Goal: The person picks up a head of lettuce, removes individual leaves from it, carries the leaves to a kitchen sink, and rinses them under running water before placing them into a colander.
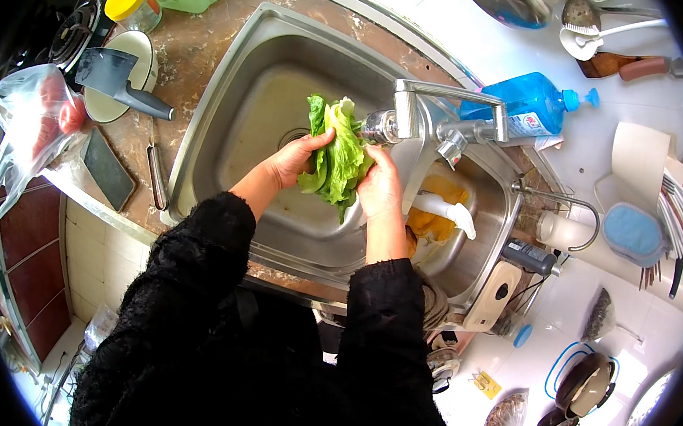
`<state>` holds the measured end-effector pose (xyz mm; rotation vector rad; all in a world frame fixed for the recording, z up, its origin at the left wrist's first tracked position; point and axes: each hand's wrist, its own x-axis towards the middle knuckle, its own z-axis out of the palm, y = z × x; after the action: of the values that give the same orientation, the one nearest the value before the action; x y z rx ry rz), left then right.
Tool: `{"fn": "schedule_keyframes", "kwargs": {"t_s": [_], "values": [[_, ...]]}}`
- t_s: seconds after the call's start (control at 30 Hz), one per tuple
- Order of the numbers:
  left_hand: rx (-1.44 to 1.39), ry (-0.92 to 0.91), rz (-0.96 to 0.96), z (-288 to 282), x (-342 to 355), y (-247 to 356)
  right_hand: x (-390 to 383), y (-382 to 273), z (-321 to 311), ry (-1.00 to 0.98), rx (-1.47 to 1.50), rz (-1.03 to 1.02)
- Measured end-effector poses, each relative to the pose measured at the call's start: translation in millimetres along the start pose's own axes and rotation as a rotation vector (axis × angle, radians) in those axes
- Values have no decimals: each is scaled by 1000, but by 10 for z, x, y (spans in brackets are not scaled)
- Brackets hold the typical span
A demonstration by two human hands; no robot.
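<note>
Over the large steel sink basin I hold a bunch of leafy green lettuce between both hands. My left hand is closed round its left side, thumb on top. On the other side my right hand grips the leaves near the tap, its fingers partly hidden by them. The metal tap reaches over the basin, its nozzle right beside the lettuce top. Whether water is running I cannot tell. Part of the round drain shows behind my left hand.
A cleaver lies across a pale plate on the left counter, near a bag of red produce and a dark flat slab. Right of the tap are a blue bottle and a smaller basin holding a yellow and white item.
</note>
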<state>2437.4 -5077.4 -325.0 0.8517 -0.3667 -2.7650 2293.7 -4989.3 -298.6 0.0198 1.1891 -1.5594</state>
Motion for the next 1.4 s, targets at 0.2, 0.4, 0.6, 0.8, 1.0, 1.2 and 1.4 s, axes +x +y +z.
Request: {"fn": "schedule_keyframes", "kwargs": {"t_s": [0.2,0.4,0.6,0.8,1.0,1.2,1.4], "values": [[-224,-117,-111,-73,2,-22,-2,48,89,79,59,-44],[161,-97,67,173,68,-179,31,105,102,71,89,-24],[308,110,298,304,343,-300,-62,-57,60,-59,130,-13],[334,292,285,633,516,-224,0,-268,-344,366,100,-300],[32,138,314,555,683,-52,-43,-587,-434,334,236,-321],[-251,194,54,545,578,56,150,-630,-580,259,272,-259],[-456,281,73,435,537,8,184,-686,-541,259,328,-205]]}}
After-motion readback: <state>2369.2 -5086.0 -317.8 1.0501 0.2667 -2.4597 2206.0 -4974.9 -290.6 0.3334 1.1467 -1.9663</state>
